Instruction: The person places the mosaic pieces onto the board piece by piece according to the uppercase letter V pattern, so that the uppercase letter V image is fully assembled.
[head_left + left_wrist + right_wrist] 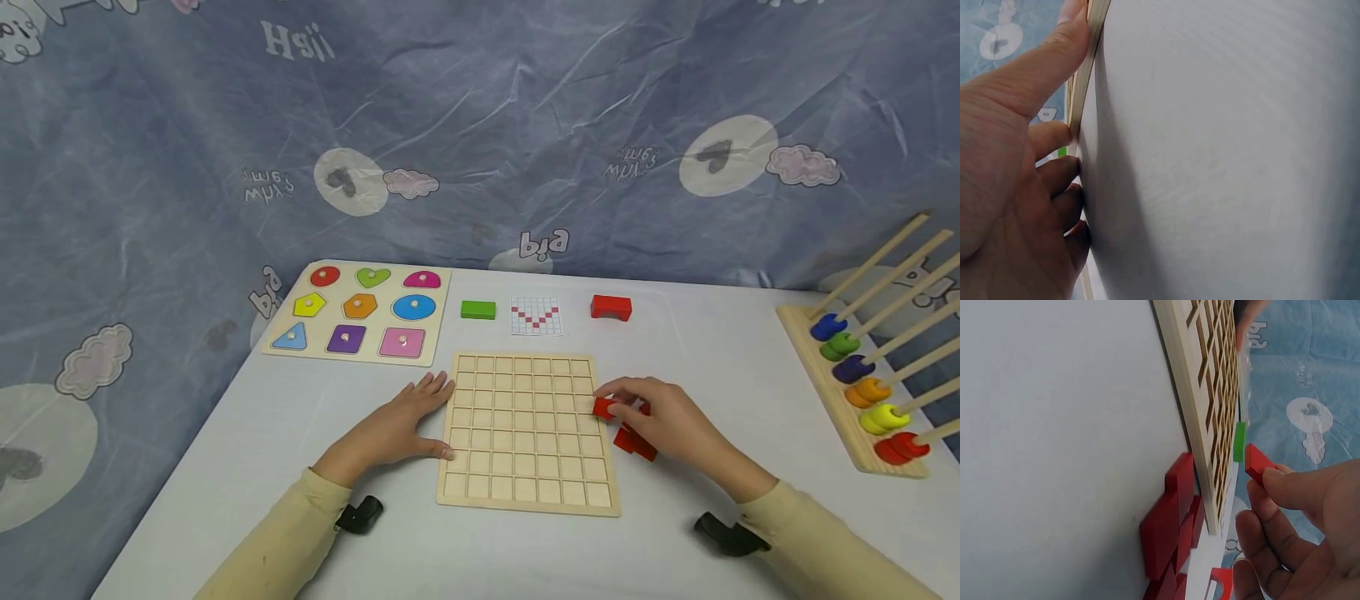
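A wooden grid board (528, 433) with empty square cells lies in the middle of the white table. My left hand (408, 421) rests flat beside the board's left edge (1088, 56), thumb and fingers touching it. At the board's right edge my right hand (660, 417) pinches a small red square tile (604, 408), seen also in the right wrist view as the red tile (1259, 462) held just above the board (1207, 394). A pile of red tiles (636, 442) lies under that hand, next to the board; the pile of tiles (1169, 531) shows close up in the wrist view.
Behind the board lie a green block (477, 310), a pattern card (536, 317) with a red V and a red arch block (611, 307). A shape puzzle (360, 314) sits at back left. A ring-and-rod rack (862, 375) stands at the right edge.
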`<state>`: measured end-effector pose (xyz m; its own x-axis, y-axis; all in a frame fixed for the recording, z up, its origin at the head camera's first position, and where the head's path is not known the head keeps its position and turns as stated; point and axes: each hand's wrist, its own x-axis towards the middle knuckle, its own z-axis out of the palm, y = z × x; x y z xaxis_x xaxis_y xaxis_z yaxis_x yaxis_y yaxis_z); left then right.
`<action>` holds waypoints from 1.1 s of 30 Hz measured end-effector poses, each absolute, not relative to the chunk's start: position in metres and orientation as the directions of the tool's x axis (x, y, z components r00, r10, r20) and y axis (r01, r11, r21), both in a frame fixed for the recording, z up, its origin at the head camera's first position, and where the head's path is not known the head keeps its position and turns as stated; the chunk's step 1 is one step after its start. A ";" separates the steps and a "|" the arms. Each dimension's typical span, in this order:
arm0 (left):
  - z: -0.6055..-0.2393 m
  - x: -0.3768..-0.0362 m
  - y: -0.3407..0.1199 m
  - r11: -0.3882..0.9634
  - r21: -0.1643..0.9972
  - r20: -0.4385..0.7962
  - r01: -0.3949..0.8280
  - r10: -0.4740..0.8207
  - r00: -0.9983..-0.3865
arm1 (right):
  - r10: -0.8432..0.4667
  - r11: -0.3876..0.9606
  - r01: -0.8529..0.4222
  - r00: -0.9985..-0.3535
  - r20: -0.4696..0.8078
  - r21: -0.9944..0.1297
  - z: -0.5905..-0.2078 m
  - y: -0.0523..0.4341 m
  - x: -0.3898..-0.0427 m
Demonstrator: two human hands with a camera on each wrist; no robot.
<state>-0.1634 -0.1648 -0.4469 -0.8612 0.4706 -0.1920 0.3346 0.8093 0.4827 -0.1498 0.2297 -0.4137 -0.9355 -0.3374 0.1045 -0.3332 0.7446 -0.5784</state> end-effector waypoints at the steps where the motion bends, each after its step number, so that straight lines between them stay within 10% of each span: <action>1: -0.447 -0.163 -0.165 0.810 0.482 -0.194 0.334 0.471 -0.861 | -0.342 0.741 -0.337 -0.934 0.105 -0.581 -0.414 0.228 -0.149; 33: -0.445 -0.164 -0.164 0.801 0.490 -0.195 0.344 0.485 -0.853 | -0.452 0.651 -0.355 -0.892 0.034 -0.671 -0.426 0.178 -0.129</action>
<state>-0.1637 -0.1638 -0.4451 -0.8528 0.4846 -0.1948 0.3435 0.8014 0.4897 -0.1294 0.1780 -0.4261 -0.8916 -0.4516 0.0337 -0.3552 0.6512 -0.6707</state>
